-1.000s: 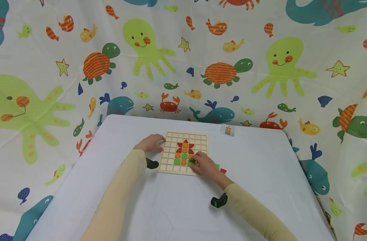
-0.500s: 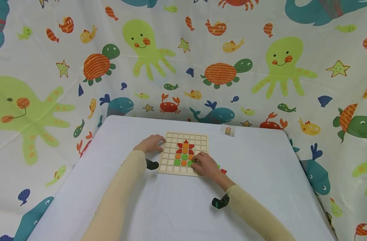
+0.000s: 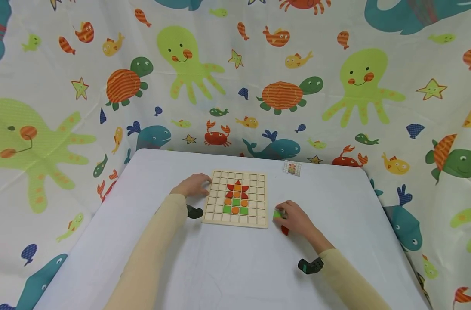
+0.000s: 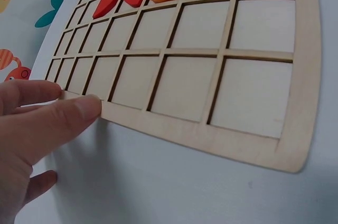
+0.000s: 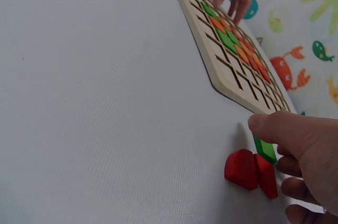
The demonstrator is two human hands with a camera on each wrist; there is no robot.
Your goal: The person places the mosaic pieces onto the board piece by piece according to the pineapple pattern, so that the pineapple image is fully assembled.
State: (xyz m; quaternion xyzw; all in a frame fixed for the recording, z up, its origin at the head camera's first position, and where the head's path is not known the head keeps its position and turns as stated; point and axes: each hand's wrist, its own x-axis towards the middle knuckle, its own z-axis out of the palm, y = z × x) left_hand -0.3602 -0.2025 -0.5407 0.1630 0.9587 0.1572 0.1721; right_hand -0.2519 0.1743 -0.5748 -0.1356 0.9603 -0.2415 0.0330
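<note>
A wooden grid board lies flat on the table, bearing red, orange and green flat pieces. My left hand rests at its left edge; in the left wrist view the thumb and a finger touch the rim. To the right of the board, my right hand pinches a green block between thumb and fingers, just above or on the table. Red blocks lie beside it, partly under the hand in the head view. Green squares and orange rounds sit in the grid.
A small card with a printed grid picture lies near the table's far edge. The white table runs up to a sea-animal curtain behind. A dark wrist device is on the right wrist.
My right hand has left the board's lower right part and moved right to the loose blocks. A green square in the grid is now uncovered. A red block shows nearer to me. The left hand stays put.
</note>
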